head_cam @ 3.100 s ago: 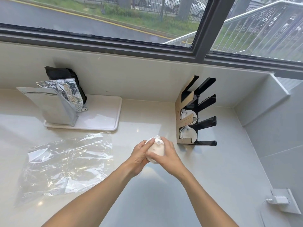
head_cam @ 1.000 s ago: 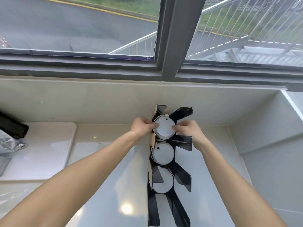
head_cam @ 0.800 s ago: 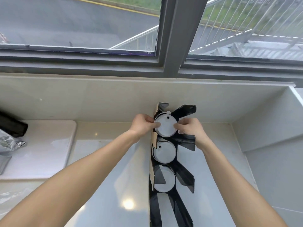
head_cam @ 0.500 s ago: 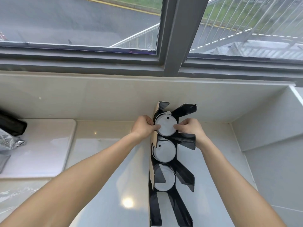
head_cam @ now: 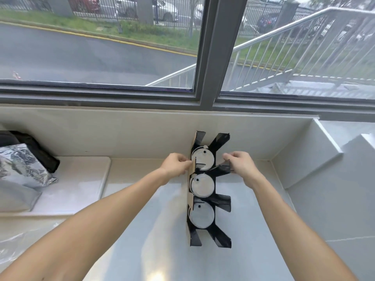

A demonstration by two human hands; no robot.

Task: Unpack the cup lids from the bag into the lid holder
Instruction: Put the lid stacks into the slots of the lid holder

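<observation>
Left hand pinches holder edge, right hand grips a black fin. Top lids sit between both grips. Risk: a tug shifts the holder, lids spill.

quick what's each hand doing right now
Left hand: fingers pinch the lid holder's left edge.
Right hand: fingers grip a black holder fin.
</observation>
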